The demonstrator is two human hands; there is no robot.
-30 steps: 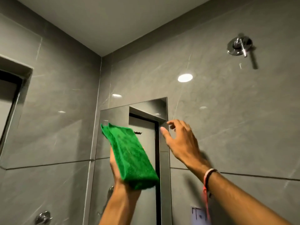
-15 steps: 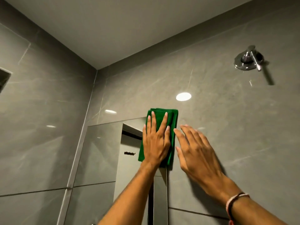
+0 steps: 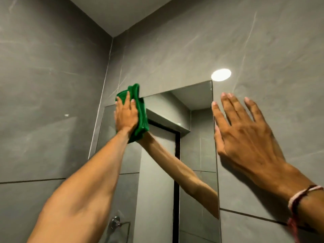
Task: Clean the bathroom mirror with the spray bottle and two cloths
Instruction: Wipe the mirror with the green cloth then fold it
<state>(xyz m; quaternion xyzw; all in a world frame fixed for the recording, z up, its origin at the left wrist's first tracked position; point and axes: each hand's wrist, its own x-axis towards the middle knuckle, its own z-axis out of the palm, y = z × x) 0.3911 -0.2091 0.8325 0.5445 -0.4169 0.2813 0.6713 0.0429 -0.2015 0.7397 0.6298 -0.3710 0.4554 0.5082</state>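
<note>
A frameless rectangular mirror (image 3: 194, 137) is set into the grey tiled wall. My left hand (image 3: 125, 116) presses a folded green cloth (image 3: 141, 118) flat against the mirror's upper left part, near its top edge. The glass reflects that arm and the cloth. My right hand (image 3: 245, 137) rests with spread fingers on the wall tile just right of the mirror's right edge, holding nothing. No spray bottle or second cloth is in view.
Grey tiled walls (image 3: 52, 85) meet in a corner left of the mirror, under a pale ceiling. A round light reflection (image 3: 220, 74) shows on the tile above the mirror. A chrome fitting (image 3: 115, 223) appears at the mirror's lower left.
My left hand has slid the green cloth from the mirror's upper right corner across to its upper left. My right hand stays on the wall beside the mirror. The camera has turned.
</note>
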